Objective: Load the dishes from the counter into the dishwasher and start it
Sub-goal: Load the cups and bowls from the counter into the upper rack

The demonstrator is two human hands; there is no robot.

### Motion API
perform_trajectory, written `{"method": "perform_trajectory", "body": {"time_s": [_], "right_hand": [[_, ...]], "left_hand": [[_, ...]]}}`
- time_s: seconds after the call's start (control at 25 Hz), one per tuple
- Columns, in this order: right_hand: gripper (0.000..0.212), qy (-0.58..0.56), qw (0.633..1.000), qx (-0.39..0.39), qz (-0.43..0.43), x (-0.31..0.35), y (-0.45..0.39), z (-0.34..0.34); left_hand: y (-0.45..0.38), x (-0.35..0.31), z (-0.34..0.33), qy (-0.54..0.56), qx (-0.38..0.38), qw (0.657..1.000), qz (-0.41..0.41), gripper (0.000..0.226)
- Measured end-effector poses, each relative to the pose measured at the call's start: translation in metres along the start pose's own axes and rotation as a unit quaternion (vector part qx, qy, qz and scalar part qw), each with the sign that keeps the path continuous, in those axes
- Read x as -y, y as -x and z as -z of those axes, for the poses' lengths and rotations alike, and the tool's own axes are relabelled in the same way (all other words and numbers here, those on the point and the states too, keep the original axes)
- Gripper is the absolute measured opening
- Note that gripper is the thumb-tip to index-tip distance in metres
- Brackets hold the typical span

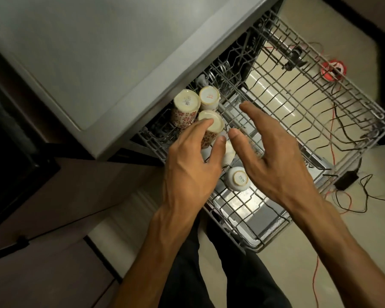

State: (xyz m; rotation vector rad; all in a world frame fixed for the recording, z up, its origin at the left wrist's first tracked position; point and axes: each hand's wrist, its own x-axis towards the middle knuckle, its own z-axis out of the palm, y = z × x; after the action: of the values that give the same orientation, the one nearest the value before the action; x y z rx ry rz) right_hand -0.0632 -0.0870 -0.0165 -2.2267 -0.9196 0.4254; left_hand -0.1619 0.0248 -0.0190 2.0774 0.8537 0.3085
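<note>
Two hands over the pulled-out dishwasher rack (320,121), cups going in upside down.
From my feed, the left hand (193,165) has fingertips resting on the base of a patterned cup (210,127) at the rack's back-left corner, next to two more cups (187,105) there. Right hand (273,156) hovers spread and loose, holding nothing, above a small white bowl (238,178) by the rack's left edge.

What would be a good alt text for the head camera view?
A person's left hand touches an upside-down patterned cup in a pulled-out dishwasher rack, while the right hand hovers open beside it. More cups stand upside down nearby.
</note>
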Motion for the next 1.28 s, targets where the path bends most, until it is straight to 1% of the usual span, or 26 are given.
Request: {"method": "perform_trajectory", "body": {"time_s": [0.16, 0.44, 0.56, 0.68, 0.8, 0.96, 1.12, 1.28], "right_hand": [[0.054, -0.012, 1.000, 0.006, 0.018, 0.022, 0.010, 0.014], [0.057, -0.019, 0.998, 0.007, 0.052, 0.064, 0.022, 0.040], [0.057, -0.023, 0.997, 0.012, 0.076, 0.086, 0.028, 0.049], [0.058, -0.037, 0.993, 0.021, 0.108, 0.111, 0.033, 0.052], [0.060, -0.053, 0.989, 0.044, 0.132, 0.137, 0.038, 0.048], [0.059, -0.045, 0.982, 0.066, 0.171, 0.177, 0.039, 0.036], [0.056, -0.045, 0.977, 0.067, 0.198, 0.216, 0.039, 0.025], [0.054, -0.056, 0.972, 0.056, 0.219, 0.254, 0.046, 0.009]], "left_hand": [[0.018, -0.017, 0.023, 0.004, -0.016, 1.000, 0.015, 0.041], [0.043, -0.038, 0.066, -0.003, -0.058, 0.998, 0.029, 0.042], [0.053, -0.045, 0.084, -0.010, -0.096, 0.995, 0.027, 0.041], [0.065, -0.052, 0.103, 0.001, -0.130, 0.991, 0.044, 0.040], [0.079, -0.056, 0.125, 0.012, -0.161, 0.985, 0.059, 0.038], [0.095, -0.054, 0.160, 0.021, -0.201, 0.975, 0.095, 0.042], [0.105, -0.050, 0.197, 0.027, -0.209, 0.970, 0.121, 0.044], [0.114, -0.045, 0.233, 0.055, -0.226, 0.965, 0.125, 0.043]]}}
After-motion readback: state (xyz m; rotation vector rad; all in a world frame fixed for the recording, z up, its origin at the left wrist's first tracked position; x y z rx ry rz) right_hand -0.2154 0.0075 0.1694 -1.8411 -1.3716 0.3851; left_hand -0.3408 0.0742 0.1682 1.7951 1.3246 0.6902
